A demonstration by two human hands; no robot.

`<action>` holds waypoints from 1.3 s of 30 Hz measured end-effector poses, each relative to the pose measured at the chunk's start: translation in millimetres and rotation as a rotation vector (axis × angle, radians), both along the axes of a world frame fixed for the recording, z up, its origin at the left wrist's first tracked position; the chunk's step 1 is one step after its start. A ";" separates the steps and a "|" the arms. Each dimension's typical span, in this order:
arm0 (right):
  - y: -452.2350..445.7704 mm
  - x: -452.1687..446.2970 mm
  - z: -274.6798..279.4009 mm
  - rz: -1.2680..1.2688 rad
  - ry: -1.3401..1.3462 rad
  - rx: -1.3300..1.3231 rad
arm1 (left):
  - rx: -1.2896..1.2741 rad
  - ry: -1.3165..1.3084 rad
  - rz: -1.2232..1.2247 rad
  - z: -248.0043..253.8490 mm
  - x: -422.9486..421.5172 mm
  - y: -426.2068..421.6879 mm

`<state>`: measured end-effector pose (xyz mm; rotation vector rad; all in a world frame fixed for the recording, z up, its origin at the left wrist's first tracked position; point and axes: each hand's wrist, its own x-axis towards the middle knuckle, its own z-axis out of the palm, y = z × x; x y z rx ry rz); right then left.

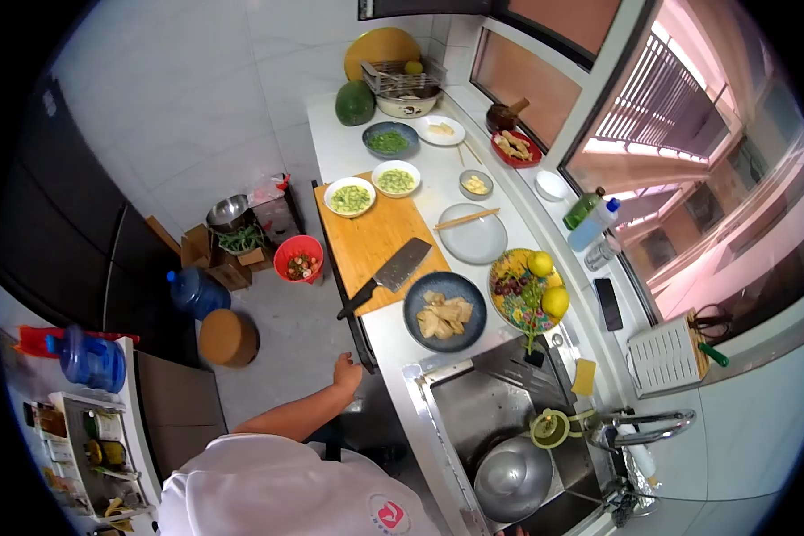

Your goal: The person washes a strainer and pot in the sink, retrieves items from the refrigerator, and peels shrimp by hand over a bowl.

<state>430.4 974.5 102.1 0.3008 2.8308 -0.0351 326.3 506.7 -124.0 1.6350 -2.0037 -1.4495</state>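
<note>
My left hand (347,372) hangs beside the counter's front edge, its thumb and fingers loosely apart with nothing in them. Nearest to it on the counter are a kitchen cleaver (402,264) with a black handle and a dark blue plate (474,332) of pale cooked meat pieces (444,315). The cleaver lies on a wooden cutting board (353,247). Only a sliver of my right hand (512,532) shows at the bottom edge by the sink (451,402); its fingers are mostly hidden. A large metal bowl (513,479) sits in the sink near it.
Two white bowls of chopped green vegetable (349,197) stand on the board's far end. A grey plate (473,237) with chopsticks (465,219) and a patterned plate with lemons (554,302) line the counter. The faucet (643,429) is at right; a red bin (299,259) stands on the floor.
</note>
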 end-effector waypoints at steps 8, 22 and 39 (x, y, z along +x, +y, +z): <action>-144.8 -46.9 -10.8 0.279 -0.067 -0.248 | 0.367 0.020 0.001 -11.4 -27.7 -5.6; -462.5 -84.4 -12.6 1.098 -0.194 -0.514 | 0.389 0.127 -0.627 -7.0 96.5 -238.5; -850.7 -171.5 -16.9 1.867 -0.286 -0.429 | 0.383 0.129 0.905 20.2 386.2 -364.1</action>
